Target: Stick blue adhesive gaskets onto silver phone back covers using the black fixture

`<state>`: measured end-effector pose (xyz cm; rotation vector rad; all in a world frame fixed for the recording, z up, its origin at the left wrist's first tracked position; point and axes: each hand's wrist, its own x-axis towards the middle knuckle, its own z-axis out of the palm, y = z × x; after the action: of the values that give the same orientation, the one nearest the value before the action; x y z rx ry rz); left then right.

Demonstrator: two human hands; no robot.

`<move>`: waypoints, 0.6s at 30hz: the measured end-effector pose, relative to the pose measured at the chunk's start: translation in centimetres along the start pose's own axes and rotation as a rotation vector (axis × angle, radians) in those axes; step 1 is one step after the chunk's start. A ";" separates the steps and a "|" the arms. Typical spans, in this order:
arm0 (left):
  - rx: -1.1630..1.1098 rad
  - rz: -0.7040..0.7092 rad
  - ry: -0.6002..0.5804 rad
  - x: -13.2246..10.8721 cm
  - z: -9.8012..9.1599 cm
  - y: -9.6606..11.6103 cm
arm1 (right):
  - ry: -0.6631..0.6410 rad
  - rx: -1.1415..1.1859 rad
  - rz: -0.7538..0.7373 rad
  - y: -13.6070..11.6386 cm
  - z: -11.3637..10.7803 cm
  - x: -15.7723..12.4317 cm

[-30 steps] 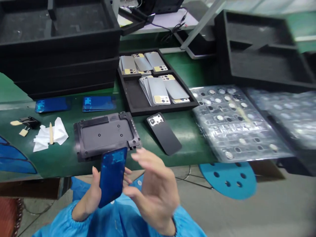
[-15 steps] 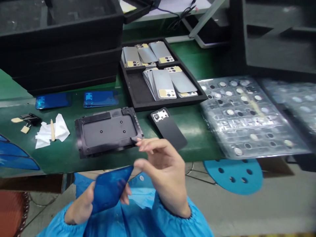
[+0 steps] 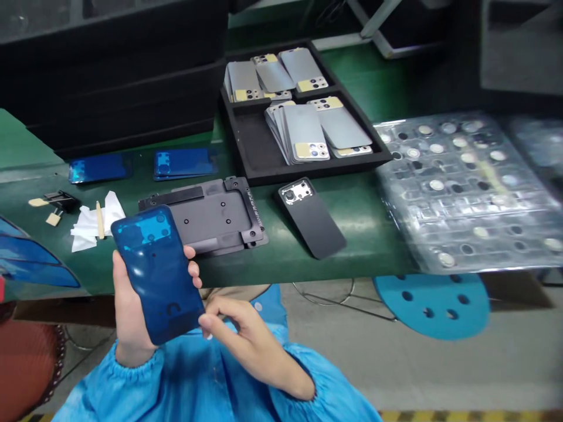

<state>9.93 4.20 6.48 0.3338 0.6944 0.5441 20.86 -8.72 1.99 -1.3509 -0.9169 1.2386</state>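
A phone back cover with blue film lies tilted across the palm of my left hand. My left thumb runs along one edge and the fingertips curl round the other. My right hand pinches the cover's lower right corner between thumb and forefinger. Whether it grips the cover itself or only its film is too small to tell. Just beyond the cover, and partly hidden by it, sits a dark metal fixture plate. To the right of the fixture a black phone back cover with a silvery camera area rests on the table.
A black foam tray holds stacks of grey phone covers. Blue film pieces lie at the back. A white wipe with a wooden stick is at left. Clear plastic trays stand right, above a blue stool.
My left hand has raised the blue cover and turned its face toward me. My right hand has come down from near the fixture to the cover's lower corner. The view has shifted slightly.
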 end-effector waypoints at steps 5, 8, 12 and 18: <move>-0.049 0.093 0.120 0.5 0.7 2.0 | -0.019 0.118 0.081 1.3 1.4 -1.5; -0.006 -0.120 0.109 0.8 0.8 2.1 | 0.073 0.161 0.048 1.5 2.3 -1.0; 0.038 -0.134 0.087 1.0 0.2 1.5 | 0.145 0.189 -0.005 0.9 2.7 0.1; 0.062 -0.153 0.084 1.2 -0.5 1.6 | 0.208 0.160 -0.032 0.8 2.8 0.6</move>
<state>9.80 6.25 6.24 0.3143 0.8121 0.3934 18.10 -7.79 1.27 -1.3037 -0.6771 1.0994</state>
